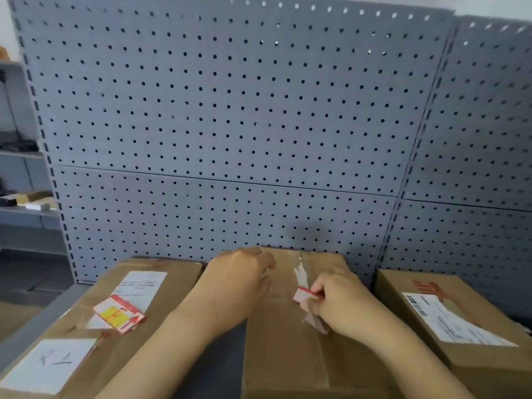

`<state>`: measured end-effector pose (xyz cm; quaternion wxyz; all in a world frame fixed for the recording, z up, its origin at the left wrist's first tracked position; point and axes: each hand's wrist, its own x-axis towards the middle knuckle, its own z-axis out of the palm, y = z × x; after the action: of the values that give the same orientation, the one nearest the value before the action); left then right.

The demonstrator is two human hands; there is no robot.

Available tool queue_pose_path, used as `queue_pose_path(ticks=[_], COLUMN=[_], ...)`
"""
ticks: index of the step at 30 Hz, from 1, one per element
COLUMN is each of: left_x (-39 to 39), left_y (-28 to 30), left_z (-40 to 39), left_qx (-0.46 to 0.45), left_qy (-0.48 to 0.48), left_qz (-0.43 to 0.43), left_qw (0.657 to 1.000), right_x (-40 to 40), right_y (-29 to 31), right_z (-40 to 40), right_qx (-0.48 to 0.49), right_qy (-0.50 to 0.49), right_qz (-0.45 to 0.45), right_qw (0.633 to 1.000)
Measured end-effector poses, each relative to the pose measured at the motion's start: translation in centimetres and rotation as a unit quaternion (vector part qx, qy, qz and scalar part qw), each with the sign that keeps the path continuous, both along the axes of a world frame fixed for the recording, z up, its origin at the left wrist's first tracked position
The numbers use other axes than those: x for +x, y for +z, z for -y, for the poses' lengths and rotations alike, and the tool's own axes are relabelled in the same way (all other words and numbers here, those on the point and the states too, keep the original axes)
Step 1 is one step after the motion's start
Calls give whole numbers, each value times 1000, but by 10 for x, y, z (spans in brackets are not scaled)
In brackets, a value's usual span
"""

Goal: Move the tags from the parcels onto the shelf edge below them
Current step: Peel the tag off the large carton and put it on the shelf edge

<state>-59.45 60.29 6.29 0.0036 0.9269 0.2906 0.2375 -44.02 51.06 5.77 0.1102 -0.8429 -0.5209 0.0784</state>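
Right hand (342,302) pinching tag (303,295) on middle parcel (288,355)

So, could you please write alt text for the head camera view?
A person's right hand pinches a red-and-white tag above the middle parcel, while the left hand rests on its top. Labelled cardboard parcels flank it, before a grey pegboard.

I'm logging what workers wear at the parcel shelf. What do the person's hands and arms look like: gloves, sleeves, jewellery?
Both the left hand and the right hand are bare, with no gloves. No rings, watch or bracelets show. Both forearms are uncovered as far as the bottom of the view; no sleeve edge is visible.
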Motion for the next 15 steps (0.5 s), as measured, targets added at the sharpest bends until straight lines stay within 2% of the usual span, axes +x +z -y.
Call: queue_pose_path(ticks=[6,10,15], left_x=[10,11,16], left_y=[2,4,1], left_z=[3,5,9], left_qx=[3,2,24], left_qy=[-30,-33,-35], left_qz=[-11,-12,-19], left_qw=[999,999,999], right_x=[5,8,8], right_y=[12,8,3], right_z=[-4,-5,7], right_qx=[-7,65,123], right_qy=[-7,-17,25], right_qz=[-110,-152,-132], right_qw=[994,986,983])
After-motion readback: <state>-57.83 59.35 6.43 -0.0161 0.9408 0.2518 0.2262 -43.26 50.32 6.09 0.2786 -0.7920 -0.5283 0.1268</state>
